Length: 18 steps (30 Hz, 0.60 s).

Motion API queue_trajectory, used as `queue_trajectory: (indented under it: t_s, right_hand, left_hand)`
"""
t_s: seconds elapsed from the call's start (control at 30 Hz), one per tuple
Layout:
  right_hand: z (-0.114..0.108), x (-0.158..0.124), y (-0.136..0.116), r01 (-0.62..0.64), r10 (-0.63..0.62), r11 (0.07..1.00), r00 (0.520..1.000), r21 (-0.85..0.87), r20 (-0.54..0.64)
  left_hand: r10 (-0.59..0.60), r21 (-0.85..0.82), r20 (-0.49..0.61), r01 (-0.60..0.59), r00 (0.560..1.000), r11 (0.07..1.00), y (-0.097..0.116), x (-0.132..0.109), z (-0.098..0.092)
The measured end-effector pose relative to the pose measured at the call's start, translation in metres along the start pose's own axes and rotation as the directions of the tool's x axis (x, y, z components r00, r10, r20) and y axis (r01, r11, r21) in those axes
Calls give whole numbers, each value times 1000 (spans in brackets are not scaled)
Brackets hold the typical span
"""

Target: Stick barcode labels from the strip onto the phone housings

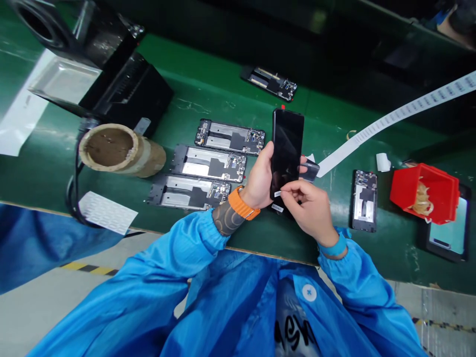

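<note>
My left hand [260, 178] grips a black phone [287, 146] by its left edge and holds it upright above the green belt [208, 101]. My right hand [310, 206] is closed in a pinch at the phone's lower end, where a small white label [278, 194] sits. A second white label [277, 208] lies just below it. A dark film tab [310, 169] sticks out behind the phone's right side. Both arms wear blue sleeves, with an orange band on the left wrist.
Three open phone frames [210, 163] lie in a row left of my hands; another [269, 82] lies farther back, one [364, 198] to the right. A red bin [424, 191] stands on a dark tray. A label strip [390, 119], cardboard roll [119, 151] and black machine [111, 69] are nearby.
</note>
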State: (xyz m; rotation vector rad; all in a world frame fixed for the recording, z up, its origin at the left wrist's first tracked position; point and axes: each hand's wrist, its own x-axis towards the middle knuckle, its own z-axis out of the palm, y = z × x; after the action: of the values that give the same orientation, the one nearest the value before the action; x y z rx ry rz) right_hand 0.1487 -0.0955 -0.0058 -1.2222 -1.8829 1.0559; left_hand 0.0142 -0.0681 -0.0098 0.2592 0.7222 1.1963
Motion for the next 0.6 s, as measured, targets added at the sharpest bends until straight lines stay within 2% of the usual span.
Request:
queue_trajectory:
  t_s: [0.13, 0.23, 0.33, 0.4, 0.5, 0.6]
  right_hand:
    - [-1, 1, 3, 2, -12, 979, 999, -202, -49]
    - [-3, 2, 8, -8, -31, 974, 985, -225, -169]
    - [-4, 1, 11, 73, -84, 992, 990, -99, -110]
    - [-3, 2, 14, 43, -45, 999, 997, -33, -62]
    - [-6, 5, 21, -121, 135, 982, 986, 143, -97]
    - [-12, 11, 27, -231, 260, 891, 965, 390, -23]
  left_hand:
    - [30, -31, -58, -32, 998, 999, 2, -3, 1]
    - [112, -56, -122, -120, 986, 991, 1, -1, 1]
    - [277, 23, -207, -278, 938, 960, -2, 3, -1]
    - [343, 97, -220, -330, 913, 939, -3, 4, -2]
    - [284, 117, -168, -266, 944, 957, 3, 3, -5]
    - [180, 115, -144, -164, 973, 980, 11, 1, -6]
